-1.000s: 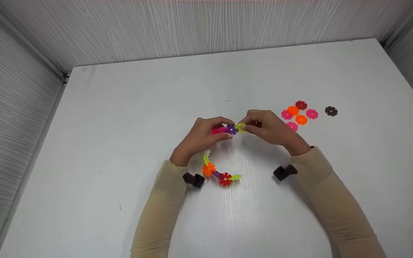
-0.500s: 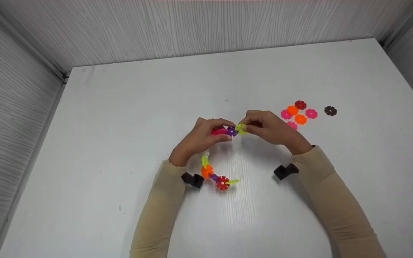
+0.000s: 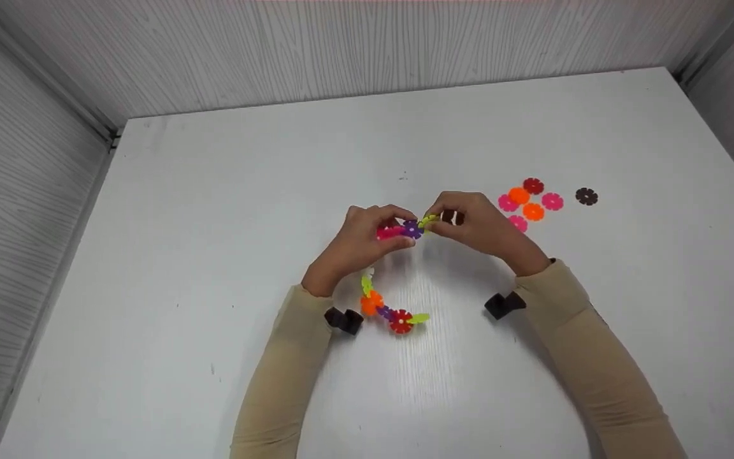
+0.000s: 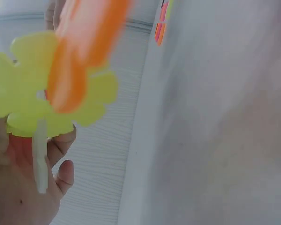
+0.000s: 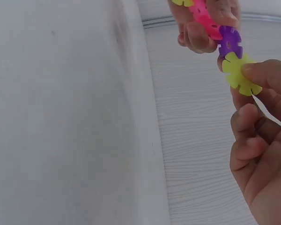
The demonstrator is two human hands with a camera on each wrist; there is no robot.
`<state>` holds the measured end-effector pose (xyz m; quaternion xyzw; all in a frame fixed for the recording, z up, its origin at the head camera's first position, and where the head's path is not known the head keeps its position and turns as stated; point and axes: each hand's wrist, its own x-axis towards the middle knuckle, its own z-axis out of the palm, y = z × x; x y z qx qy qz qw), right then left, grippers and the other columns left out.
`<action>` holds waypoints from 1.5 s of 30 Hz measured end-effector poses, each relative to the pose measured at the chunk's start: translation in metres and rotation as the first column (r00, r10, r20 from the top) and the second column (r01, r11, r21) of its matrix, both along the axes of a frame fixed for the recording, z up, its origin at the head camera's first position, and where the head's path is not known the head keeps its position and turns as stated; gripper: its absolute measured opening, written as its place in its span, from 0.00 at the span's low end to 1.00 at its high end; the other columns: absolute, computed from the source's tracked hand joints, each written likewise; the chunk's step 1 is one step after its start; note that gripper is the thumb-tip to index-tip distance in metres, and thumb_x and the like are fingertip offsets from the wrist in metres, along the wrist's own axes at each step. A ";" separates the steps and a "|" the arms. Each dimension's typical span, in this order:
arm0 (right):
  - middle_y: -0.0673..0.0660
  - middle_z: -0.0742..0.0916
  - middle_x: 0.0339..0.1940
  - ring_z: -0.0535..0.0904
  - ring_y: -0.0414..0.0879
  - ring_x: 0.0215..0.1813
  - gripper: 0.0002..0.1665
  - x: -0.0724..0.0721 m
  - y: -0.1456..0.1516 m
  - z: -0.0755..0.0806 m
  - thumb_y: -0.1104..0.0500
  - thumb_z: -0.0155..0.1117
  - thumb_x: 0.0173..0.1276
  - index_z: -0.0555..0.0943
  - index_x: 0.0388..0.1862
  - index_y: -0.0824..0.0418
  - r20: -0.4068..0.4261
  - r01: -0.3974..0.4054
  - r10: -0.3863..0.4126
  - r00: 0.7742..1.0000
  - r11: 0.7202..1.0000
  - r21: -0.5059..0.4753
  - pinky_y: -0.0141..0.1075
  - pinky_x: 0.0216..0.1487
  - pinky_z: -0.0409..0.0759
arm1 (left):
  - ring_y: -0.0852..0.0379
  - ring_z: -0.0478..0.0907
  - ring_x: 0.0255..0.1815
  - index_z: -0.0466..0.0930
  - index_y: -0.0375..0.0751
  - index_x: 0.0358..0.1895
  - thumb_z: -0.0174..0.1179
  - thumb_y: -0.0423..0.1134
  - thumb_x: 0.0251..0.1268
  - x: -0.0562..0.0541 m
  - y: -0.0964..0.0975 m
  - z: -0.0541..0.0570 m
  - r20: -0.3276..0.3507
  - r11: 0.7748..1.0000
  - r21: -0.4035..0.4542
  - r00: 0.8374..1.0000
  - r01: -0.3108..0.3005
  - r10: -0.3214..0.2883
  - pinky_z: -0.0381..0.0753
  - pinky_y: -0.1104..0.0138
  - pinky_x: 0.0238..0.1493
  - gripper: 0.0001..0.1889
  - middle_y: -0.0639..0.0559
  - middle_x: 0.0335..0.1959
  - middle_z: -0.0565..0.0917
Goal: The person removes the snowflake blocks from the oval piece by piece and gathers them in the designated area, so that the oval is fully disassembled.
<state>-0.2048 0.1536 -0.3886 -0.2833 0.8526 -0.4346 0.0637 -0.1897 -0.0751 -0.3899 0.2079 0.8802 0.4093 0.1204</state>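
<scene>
My left hand [image 3: 355, 241] grips a chain of notched, flower-shaped plastic discs, with pink discs [image 3: 387, 233] inside the grip and a purple disc [image 3: 412, 230] at its fingertips. Between thumb and fingers, my right hand [image 3: 476, 224] pinches a yellow-green disc [image 5: 236, 75], which meets the purple disc's edge in the right wrist view. Below the left palm the rest of the chain curves down: a white disc [image 4: 40, 164], a yellow disc [image 4: 23, 84], an orange disc [image 3: 372, 303], then purple, a red disc [image 3: 401, 322] and a yellow end disc [image 3: 418, 318]. The left hand partly hides its upper portion.
Loose red, orange and pink discs [image 3: 552, 201] lie in a group on the white table [image 3: 246, 191], right of my right hand. A dark disc [image 3: 587, 196] lies farther right. Black wrist mounts [image 3: 344, 320] stick out from both sleeves. Wood-grain panels [image 3: 341, 51] border the table.
The hanging part of the chain swung left and down, then back right. My right hand has risen slightly, and the yellow-green disc in it has tilted. Both grips stay as they were.
</scene>
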 end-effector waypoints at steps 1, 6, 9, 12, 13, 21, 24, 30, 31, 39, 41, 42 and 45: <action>0.59 0.85 0.36 0.73 0.44 0.34 0.07 0.001 -0.001 0.000 0.61 0.65 0.66 0.84 0.40 0.64 0.004 0.017 -0.017 1.000 1.000 0.007 0.27 0.37 0.72 | 0.53 0.67 0.54 0.80 0.53 0.56 0.66 0.49 0.60 0.000 0.001 0.000 0.002 1.000 -0.004 1.000 -0.015 0.015 0.65 0.61 0.47 0.20 0.51 0.49 0.84; 0.59 0.86 0.37 0.76 0.45 0.37 0.08 0.002 -0.003 -0.002 0.61 0.66 0.65 0.83 0.40 0.64 0.023 0.057 -0.057 0.998 0.998 0.003 0.27 0.40 0.74 | 0.54 0.71 0.51 0.80 0.52 0.56 0.66 0.49 0.59 0.002 0.003 -0.001 -0.039 0.999 -0.012 0.999 -0.031 0.031 0.64 0.60 0.49 0.21 0.51 0.47 0.85; 0.60 0.86 0.34 0.76 0.44 0.33 0.08 0.003 -0.005 -0.002 0.62 0.66 0.65 0.83 0.40 0.66 -0.014 0.060 -0.060 0.998 0.998 -0.022 0.25 0.37 0.74 | 0.53 0.75 0.48 0.79 0.50 0.56 0.65 0.50 0.60 0.001 0.001 0.000 -0.099 0.999 -0.012 0.995 -0.031 0.029 0.63 0.58 0.51 0.21 0.50 0.46 0.86; 0.61 0.85 0.31 0.74 0.44 0.27 0.09 0.003 -0.003 -0.001 0.62 0.65 0.65 0.83 0.41 0.67 -0.043 0.084 -0.087 0.995 0.995 -0.055 0.25 0.32 0.74 | 0.51 0.77 0.44 0.78 0.48 0.56 0.65 0.49 0.60 -0.001 -0.004 0.000 -0.163 0.998 0.002 0.984 -0.067 0.066 0.65 0.58 0.51 0.22 0.48 0.44 0.86; 0.62 0.85 0.30 0.74 0.45 0.26 0.09 0.003 -0.002 -0.001 0.62 0.65 0.66 0.83 0.42 0.67 -0.043 0.095 -0.098 0.994 0.994 -0.061 0.24 0.31 0.73 | 0.51 0.78 0.43 0.78 0.47 0.56 0.66 0.49 0.60 -0.002 -0.006 0.000 -0.172 0.996 0.012 0.981 -0.086 0.087 0.66 0.58 0.51 0.21 0.47 0.43 0.86; 0.59 0.85 0.34 0.77 0.45 0.29 0.12 -0.008 0.014 -0.007 0.56 0.64 0.68 0.82 0.44 0.64 0.145 0.214 -0.193 0.970 0.967 -0.139 0.29 0.32 0.75 | 0.51 0.78 0.45 0.78 0.50 0.57 0.66 0.47 0.60 -0.006 -0.016 -0.005 -0.100 0.992 0.028 0.987 -0.121 0.123 0.77 0.63 0.50 0.22 0.47 0.45 0.85; 0.51 0.84 0.31 0.78 0.41 0.28 0.13 -0.012 0.023 -0.009 0.57 0.65 0.67 0.81 0.45 0.65 0.205 0.249 -0.207 0.957 0.947 -0.202 0.31 0.34 0.78 | 0.52 0.77 0.46 0.77 0.52 0.59 0.66 0.48 0.61 -0.007 -0.017 -0.008 -0.059 0.991 0.012 0.989 -0.134 0.135 0.79 0.63 0.50 0.22 0.47 0.47 0.84; 0.46 0.84 0.26 0.79 0.40 0.25 0.18 -0.018 0.034 -0.009 0.56 0.66 0.66 0.80 0.52 0.61 0.230 0.277 -0.234 0.945 0.944 -0.181 0.28 0.32 0.79 | 0.52 0.76 0.48 0.76 0.55 0.59 0.65 0.48 0.61 -0.009 -0.020 -0.012 0.005 0.987 -0.011 0.987 -0.162 0.162 0.78 0.61 0.52 0.22 0.47 0.47 0.83; 0.45 0.84 0.26 0.79 0.40 0.26 0.18 -0.019 0.036 -0.009 0.55 0.66 0.66 0.80 0.53 0.60 0.226 0.277 -0.237 0.945 0.946 -0.166 0.29 0.32 0.79 | 0.52 0.76 0.48 0.76 0.55 0.59 0.65 0.48 0.61 -0.010 -0.020 -0.013 0.010 0.987 -0.014 0.987 -0.162 0.162 0.78 0.61 0.53 0.22 0.47 0.48 0.83; 0.45 0.85 0.26 0.79 0.41 0.28 0.19 -0.022 0.054 0.000 0.60 0.62 0.69 0.79 0.59 0.59 0.229 0.251 -0.217 0.949 0.959 -0.129 0.30 0.33 0.75 | 0.52 0.76 0.47 0.77 0.55 0.60 0.64 0.47 0.62 -0.013 -0.023 -0.017 0.027 0.986 -0.034 0.986 -0.161 0.162 0.77 0.60 0.52 0.22 0.47 0.47 0.83; 0.45 0.86 0.28 0.80 0.41 0.29 0.20 -0.025 0.061 0.000 0.61 0.59 0.70 0.78 0.60 0.58 0.205 0.237 -0.212 0.955 0.966 -0.106 0.29 0.33 0.74 | 0.52 0.76 0.47 0.77 0.55 0.60 0.64 0.47 0.63 -0.014 -0.023 -0.017 0.029 0.986 -0.042 0.986 -0.160 0.161 0.77 0.60 0.52 0.22 0.47 0.47 0.83; 0.45 0.86 0.29 0.80 0.41 0.29 0.20 -0.025 0.064 0.001 0.61 0.58 0.71 0.78 0.61 0.57 0.189 0.238 -0.219 0.957 0.967 -0.086 0.29 0.32 0.73 | 0.52 0.76 0.48 0.76 0.55 0.61 0.63 0.47 0.63 -0.014 -0.023 -0.017 0.031 0.986 -0.049 0.987 -0.158 0.160 0.77 0.60 0.53 0.22 0.47 0.48 0.82; 0.48 0.86 0.31 0.79 0.40 0.30 0.20 -0.025 0.071 0.003 0.61 0.56 0.72 0.77 0.62 0.57 0.158 0.243 -0.230 0.960 0.968 -0.067 0.29 0.33 0.74 | 0.51 0.76 0.50 0.75 0.54 0.62 0.62 0.46 0.64 -0.015 -0.023 -0.017 0.036 0.987 -0.066 0.988 -0.144 0.147 0.77 0.59 0.55 0.22 0.46 0.50 0.82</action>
